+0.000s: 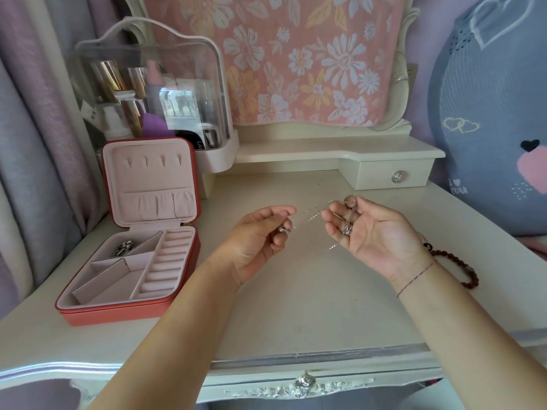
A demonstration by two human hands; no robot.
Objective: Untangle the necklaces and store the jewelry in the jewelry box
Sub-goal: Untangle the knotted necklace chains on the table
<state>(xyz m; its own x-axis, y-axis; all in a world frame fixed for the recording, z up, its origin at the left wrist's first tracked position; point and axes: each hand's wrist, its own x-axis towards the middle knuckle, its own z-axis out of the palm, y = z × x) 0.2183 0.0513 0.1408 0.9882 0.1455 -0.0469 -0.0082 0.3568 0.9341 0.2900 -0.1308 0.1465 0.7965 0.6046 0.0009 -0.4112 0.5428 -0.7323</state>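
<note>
Two bare forearms reach out over the bench (296, 315), and both hands are hovering to the right of the box (130, 313), above the benchtop. Left hand (260, 232), the one nearer the box, has its thumb and fingers (281, 210) pinched on one end of the chain (307, 216), with a small round pendant (281, 229) tucked just under the fingertips. Right hand (373, 235), farther from the box, is palm up, its fingers loosely curled around the other part of the chain. A sparkling pendant (345, 229) is lying right on those fingers, and a loose length dangles below them. Between the two hands the chain runs thin and fairly taut; how many strands there are, I can't tell.

Now the box itself: red shell, pink lining, wide open, lid standing upright at the back. Some silver jewelry (124, 248) already sits in its rear left compartment, and the ring rolls along its right side are bare.

Behind the box stands a clear organiser (148, 84) with bottles inside. Well to the right of the box, by the right wrist, there's a dark bead bracelet (455, 267); whether it lies on the bench or hangs from the wrist is unclear.
</note>
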